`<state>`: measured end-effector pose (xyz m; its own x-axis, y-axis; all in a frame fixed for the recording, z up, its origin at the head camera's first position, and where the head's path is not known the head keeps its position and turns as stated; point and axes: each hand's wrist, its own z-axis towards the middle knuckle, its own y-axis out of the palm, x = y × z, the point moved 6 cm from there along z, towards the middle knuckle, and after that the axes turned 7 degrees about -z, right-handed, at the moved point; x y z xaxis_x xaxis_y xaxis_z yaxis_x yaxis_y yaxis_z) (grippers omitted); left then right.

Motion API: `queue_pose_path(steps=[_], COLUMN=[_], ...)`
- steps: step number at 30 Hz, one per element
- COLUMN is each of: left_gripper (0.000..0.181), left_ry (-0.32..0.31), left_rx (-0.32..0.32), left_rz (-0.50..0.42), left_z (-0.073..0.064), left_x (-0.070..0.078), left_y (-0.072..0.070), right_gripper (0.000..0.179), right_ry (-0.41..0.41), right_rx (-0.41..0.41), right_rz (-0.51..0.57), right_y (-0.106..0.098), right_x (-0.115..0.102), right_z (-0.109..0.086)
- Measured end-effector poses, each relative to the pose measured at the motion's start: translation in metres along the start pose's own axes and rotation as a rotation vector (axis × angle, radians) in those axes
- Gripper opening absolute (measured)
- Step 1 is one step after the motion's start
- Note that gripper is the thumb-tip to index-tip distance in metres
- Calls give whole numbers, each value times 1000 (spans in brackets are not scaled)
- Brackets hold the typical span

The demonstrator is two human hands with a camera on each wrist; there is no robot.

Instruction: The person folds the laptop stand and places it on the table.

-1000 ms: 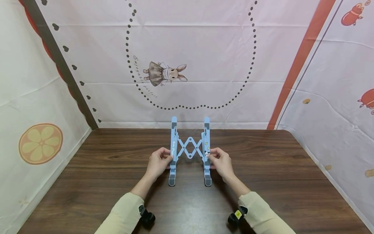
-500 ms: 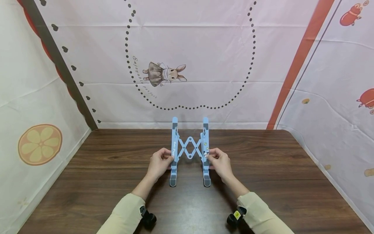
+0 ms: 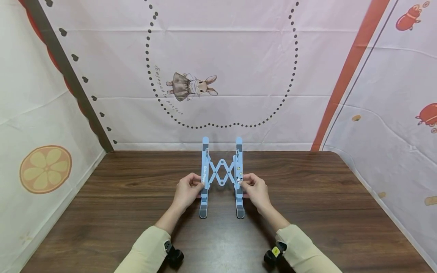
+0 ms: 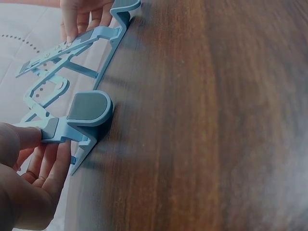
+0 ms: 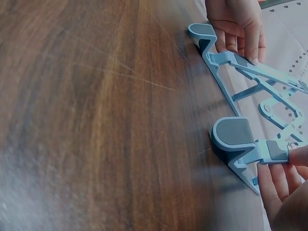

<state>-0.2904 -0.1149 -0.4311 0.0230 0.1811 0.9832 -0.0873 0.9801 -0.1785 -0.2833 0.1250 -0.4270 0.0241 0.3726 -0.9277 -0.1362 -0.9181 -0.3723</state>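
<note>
A light-blue folding laptop stand (image 3: pixel 222 172) stands unfolded on the wooden table, its two long arms joined by crossed links. My left hand (image 3: pixel 187 190) pinches the left arm, thumb on top and fingers beneath. On the other side my right hand (image 3: pixel 255 189) grips the right arm the same way, near its small printed stickers. In the left wrist view, grey pads (image 4: pixel 89 106) cover the stand's hooked front ends. The right wrist view shows the right thumb (image 5: pixel 299 156) on top of the arm beside a grey pad, with the fingers under it.
The brown wooden table (image 3: pixel 136 212) extends around the stand. Behind it hangs a white printed cloth (image 3: pixel 239 76) with a rabbit drawing, and similar cloth lines both sides. A black wrist camera (image 3: pixel 175 256) sits at the left sleeve, another (image 3: pixel 271 257) at the right.
Both hands have moved slightly inward, bringing the stand's two arms closer together. The crossed links between them are narrower. The grip of each hand stays the same.
</note>
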Motion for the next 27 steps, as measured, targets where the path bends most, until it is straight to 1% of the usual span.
queue_pose_path(steps=[4, 12, 21, 27], left_gripper=[11, 11, 11, 10], left_ry=[-1, 11, -4, 15], left_rx=[-1, -3, -11, -11], left_rz=[-3, -8, -6, -17], left_z=[-1, 0, 0, 0], left_x=[0, 1, 0, 0], left_y=[1, 4, 6, 7], right_gripper=[14, 15, 14, 15], right_ry=[-7, 7, -3, -7], right_rx=[-1, -6, -6, -3], right_rz=[-3, -7, 19, 18], right_y=[1, 1, 3, 5], right_x=[-1, 0, 0, 1], right_z=[-1, -2, -2, 0])
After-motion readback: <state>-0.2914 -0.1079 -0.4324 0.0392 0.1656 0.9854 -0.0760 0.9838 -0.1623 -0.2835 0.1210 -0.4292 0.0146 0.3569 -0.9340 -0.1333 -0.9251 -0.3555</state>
